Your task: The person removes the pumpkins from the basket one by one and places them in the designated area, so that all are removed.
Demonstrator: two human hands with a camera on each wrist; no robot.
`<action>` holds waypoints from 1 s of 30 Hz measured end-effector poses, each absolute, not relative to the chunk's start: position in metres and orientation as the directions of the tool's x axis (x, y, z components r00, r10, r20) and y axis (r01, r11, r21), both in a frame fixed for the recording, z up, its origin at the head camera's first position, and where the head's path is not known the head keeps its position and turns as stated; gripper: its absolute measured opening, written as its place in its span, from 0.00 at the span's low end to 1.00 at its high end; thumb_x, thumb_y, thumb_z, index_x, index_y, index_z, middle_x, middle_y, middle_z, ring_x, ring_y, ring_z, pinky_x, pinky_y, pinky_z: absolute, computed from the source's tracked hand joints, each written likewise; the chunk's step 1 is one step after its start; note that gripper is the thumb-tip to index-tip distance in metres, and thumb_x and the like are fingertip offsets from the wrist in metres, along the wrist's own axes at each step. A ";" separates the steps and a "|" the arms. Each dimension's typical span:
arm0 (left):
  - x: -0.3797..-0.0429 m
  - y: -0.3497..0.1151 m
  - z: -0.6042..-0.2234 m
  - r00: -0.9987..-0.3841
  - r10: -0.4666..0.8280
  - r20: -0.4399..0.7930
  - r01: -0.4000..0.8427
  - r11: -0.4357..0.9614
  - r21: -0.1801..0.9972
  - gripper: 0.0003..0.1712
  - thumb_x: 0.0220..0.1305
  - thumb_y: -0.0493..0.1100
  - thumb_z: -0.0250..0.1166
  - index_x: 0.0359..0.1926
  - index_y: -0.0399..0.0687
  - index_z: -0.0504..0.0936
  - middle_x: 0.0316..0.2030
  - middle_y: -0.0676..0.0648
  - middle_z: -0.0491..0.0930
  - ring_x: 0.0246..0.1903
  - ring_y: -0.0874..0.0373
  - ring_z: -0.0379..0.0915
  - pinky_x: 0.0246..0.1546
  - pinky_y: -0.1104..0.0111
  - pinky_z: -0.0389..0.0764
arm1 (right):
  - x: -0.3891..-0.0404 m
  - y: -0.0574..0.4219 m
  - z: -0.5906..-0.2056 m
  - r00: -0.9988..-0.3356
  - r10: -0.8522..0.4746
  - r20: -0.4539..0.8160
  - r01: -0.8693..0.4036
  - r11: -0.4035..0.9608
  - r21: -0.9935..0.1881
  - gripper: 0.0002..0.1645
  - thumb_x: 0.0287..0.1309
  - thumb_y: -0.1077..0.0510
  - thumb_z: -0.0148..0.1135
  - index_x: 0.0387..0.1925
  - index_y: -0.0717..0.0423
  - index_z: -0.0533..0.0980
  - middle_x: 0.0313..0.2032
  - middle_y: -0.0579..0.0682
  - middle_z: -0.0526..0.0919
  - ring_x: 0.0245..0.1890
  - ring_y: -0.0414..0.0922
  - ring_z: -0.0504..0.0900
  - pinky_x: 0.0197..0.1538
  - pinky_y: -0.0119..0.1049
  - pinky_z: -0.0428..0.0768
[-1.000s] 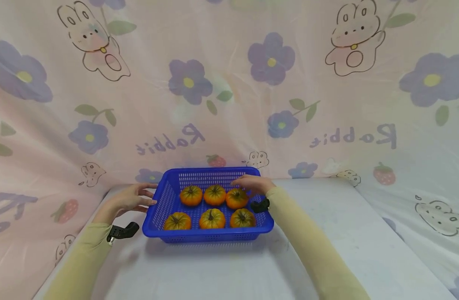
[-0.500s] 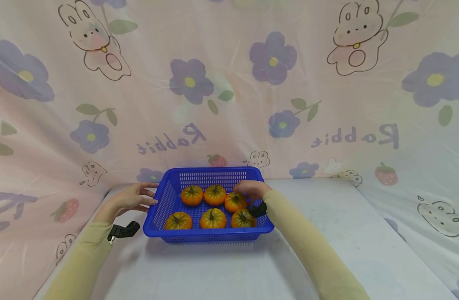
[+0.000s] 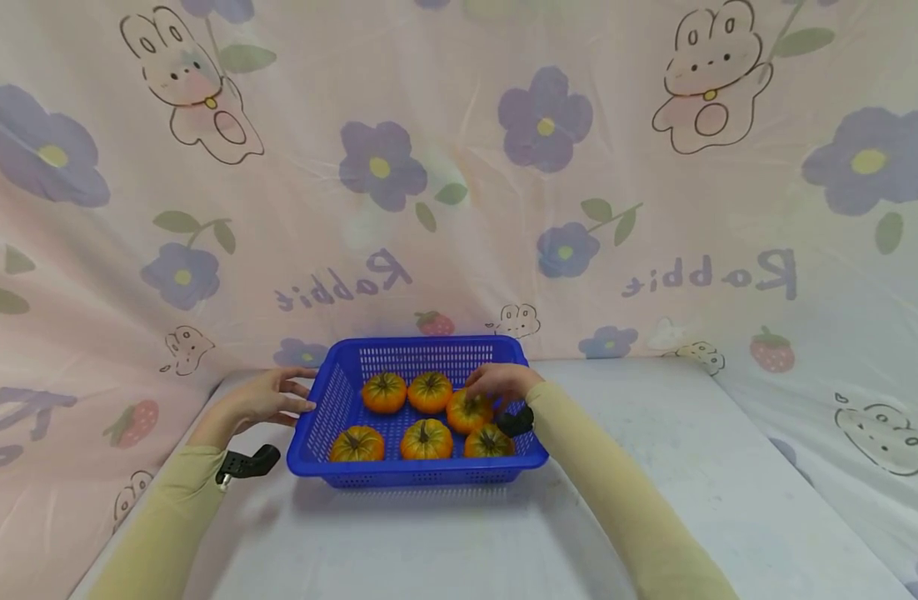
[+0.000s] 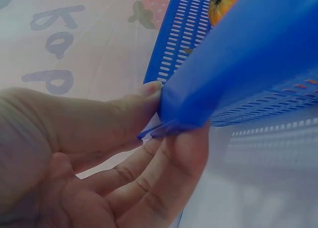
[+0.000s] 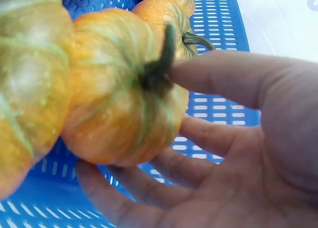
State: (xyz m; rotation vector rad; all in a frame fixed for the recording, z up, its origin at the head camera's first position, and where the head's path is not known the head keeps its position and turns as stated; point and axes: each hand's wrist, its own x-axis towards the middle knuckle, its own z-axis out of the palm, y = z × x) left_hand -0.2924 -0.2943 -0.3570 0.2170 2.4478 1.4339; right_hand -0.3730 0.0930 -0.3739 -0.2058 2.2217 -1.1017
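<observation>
A blue perforated plastic basket (image 3: 421, 469) holds several small orange pumpkins with green stems in two rows. My left hand (image 3: 260, 397) pinches the basket's left rim; in the left wrist view the thumb (image 4: 131, 111) lies on the near side of the edge and the fingers curl beneath. Inside the basket, my right hand (image 3: 500, 381) grips the back-row right pumpkin (image 3: 468, 415). The right wrist view shows the thumb (image 5: 213, 76) against this pumpkin's stem and the other fingers around its side and underside. It sits close against the front right pumpkin (image 3: 489, 442).
The basket stands on a white tabletop (image 3: 654, 467). Behind it hangs a pale curtain (image 3: 459, 250) printed with rabbits and flowers. Two more pumpkins stand in the back row, a left one (image 3: 384, 392) and a middle one (image 3: 430, 392). A black wrist camera (image 3: 249, 461) sits at the left cuff.
My right hand has lowered its fingers onto the back right pumpkin and shifted it slightly left and toward the front. The left hand stays at the rim, and the basket has hardly moved.
</observation>
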 end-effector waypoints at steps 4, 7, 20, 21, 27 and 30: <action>-0.292 -0.294 -0.358 -0.943 0.279 -0.181 -0.023 0.488 0.873 0.42 0.61 0.37 0.66 0.69 0.31 0.53 0.49 0.33 0.73 0.39 0.48 0.79 0.41 0.55 0.81 | -0.373 0.094 -0.375 -0.785 -0.403 -0.471 0.130 0.636 -0.761 0.31 0.61 0.61 0.62 0.64 0.63 0.66 0.60 0.61 0.69 0.55 0.61 0.74 0.45 0.54 0.80; -0.292 -0.293 -0.357 -0.940 0.287 -0.183 -0.022 0.485 0.874 0.42 0.61 0.37 0.66 0.69 0.31 0.53 0.49 0.33 0.73 0.39 0.48 0.79 0.42 0.55 0.81 | -0.373 0.094 -0.375 -0.786 -0.400 -0.471 0.128 0.641 -0.757 0.30 0.61 0.61 0.62 0.64 0.62 0.67 0.58 0.60 0.71 0.53 0.59 0.75 0.44 0.53 0.80; -0.291 -0.294 -0.356 -0.941 0.287 -0.177 -0.016 0.486 0.874 0.42 0.61 0.37 0.66 0.69 0.31 0.53 0.47 0.33 0.73 0.38 0.48 0.79 0.41 0.55 0.81 | -0.369 0.093 -0.365 -0.792 -0.443 -0.421 0.051 0.639 -0.768 0.22 0.62 0.56 0.62 0.55 0.62 0.75 0.47 0.55 0.79 0.45 0.52 0.80 0.44 0.52 0.81; -0.291 -0.294 -0.356 -0.941 0.288 -0.178 -0.016 0.488 0.873 0.42 0.61 0.37 0.66 0.69 0.31 0.53 0.47 0.33 0.73 0.38 0.48 0.79 0.41 0.55 0.81 | -0.368 0.092 -0.362 -0.794 -0.448 -0.411 0.044 0.632 -0.774 0.23 0.62 0.55 0.62 0.55 0.62 0.75 0.47 0.55 0.78 0.45 0.52 0.79 0.44 0.52 0.81; -0.292 -0.296 -0.357 -0.941 0.293 -0.171 -0.007 0.488 0.873 0.43 0.62 0.39 0.66 0.70 0.32 0.52 0.48 0.33 0.73 0.39 0.48 0.79 0.42 0.55 0.81 | -0.363 0.091 -0.347 -0.810 -0.479 -0.338 0.017 0.558 -0.830 0.24 0.62 0.55 0.61 0.57 0.61 0.73 0.53 0.58 0.75 0.46 0.54 0.79 0.47 0.54 0.79; -0.292 -0.297 -0.358 -0.940 0.293 -0.174 -0.016 0.472 0.882 0.43 0.62 0.39 0.66 0.70 0.33 0.53 0.48 0.34 0.74 0.39 0.48 0.78 0.42 0.55 0.81 | -0.361 0.093 -0.342 -0.813 -0.490 -0.314 0.020 0.516 -0.856 0.24 0.62 0.55 0.61 0.57 0.61 0.73 0.53 0.57 0.74 0.45 0.53 0.79 0.48 0.55 0.78</action>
